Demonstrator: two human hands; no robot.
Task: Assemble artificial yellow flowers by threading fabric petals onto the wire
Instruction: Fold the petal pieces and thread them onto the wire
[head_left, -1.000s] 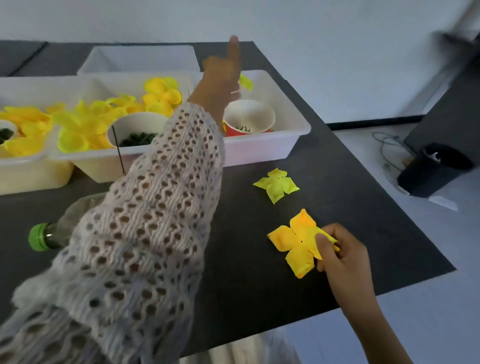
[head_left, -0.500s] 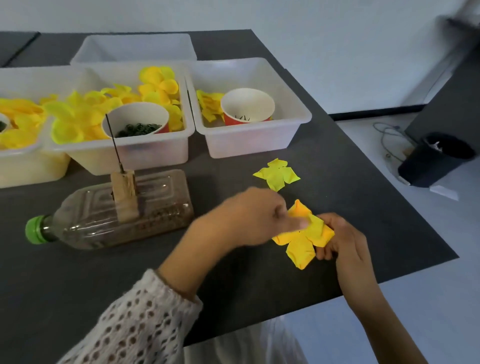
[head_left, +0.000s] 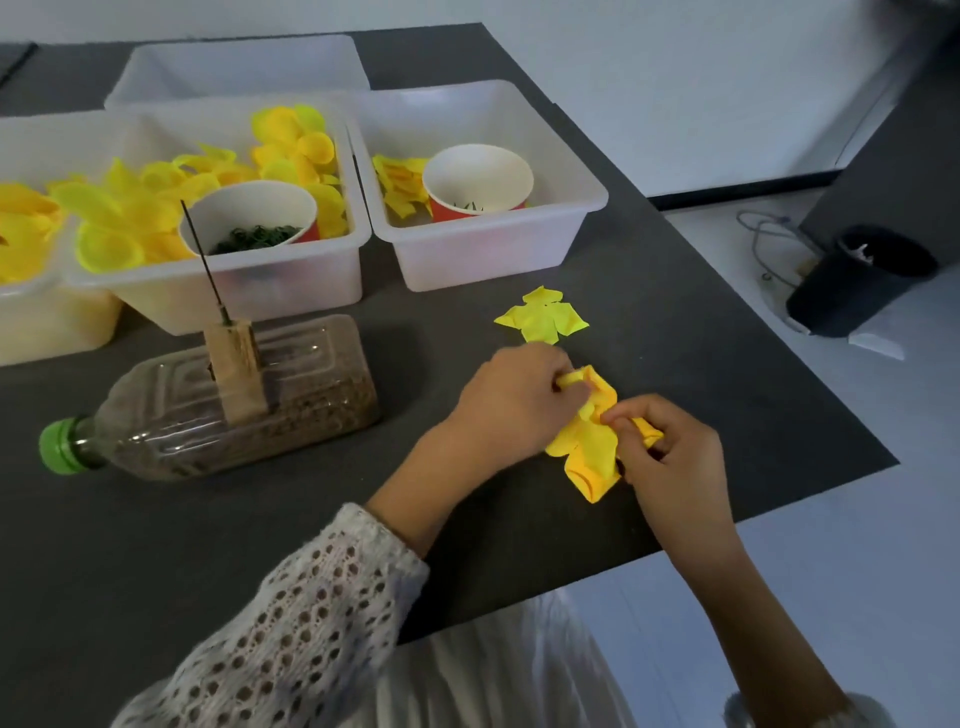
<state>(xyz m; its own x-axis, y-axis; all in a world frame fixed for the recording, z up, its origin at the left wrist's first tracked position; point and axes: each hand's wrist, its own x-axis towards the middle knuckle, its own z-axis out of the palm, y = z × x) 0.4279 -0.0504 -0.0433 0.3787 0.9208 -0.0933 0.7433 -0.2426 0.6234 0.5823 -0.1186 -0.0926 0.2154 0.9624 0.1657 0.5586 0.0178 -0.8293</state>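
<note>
2 hands work a yellow fabric petal piece (head_left: 589, 449) at the dark table's (head_left: 322, 519) near right edge.
Left hand (head_left: 511, 400) pinches its far end, right hand (head_left: 670, 449) its near-right side; the wire (head_left: 203, 260) stands far left.

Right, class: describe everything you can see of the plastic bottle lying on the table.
The clear ribbed plastic bottle lies on its side on the dark table, green cap pointing left, dark grainy filling settled along its lower side. A small wooden block sits on top, holding a thin dark wire upright. Neither hand touches it.
</note>
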